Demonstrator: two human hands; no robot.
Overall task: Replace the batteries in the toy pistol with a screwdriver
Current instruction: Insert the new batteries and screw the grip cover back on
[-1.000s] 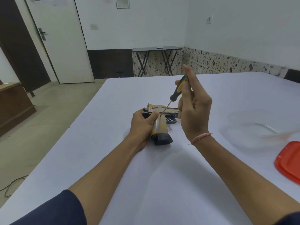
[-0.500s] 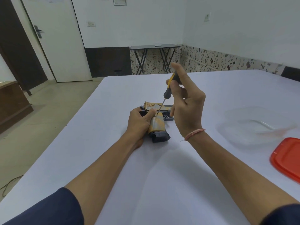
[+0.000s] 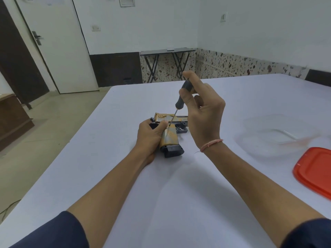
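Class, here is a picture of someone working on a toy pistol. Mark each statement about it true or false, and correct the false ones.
1. The right hand holds the screwdriver. True.
2. The screwdriver's tip points down at the pistol. True.
3. The pistol is held up in the air. False: it lies on the table, and the left hand grips it.
4. The lid is blue and lies left of the pistol. False: it is red and lies to the right, at the picture's edge.
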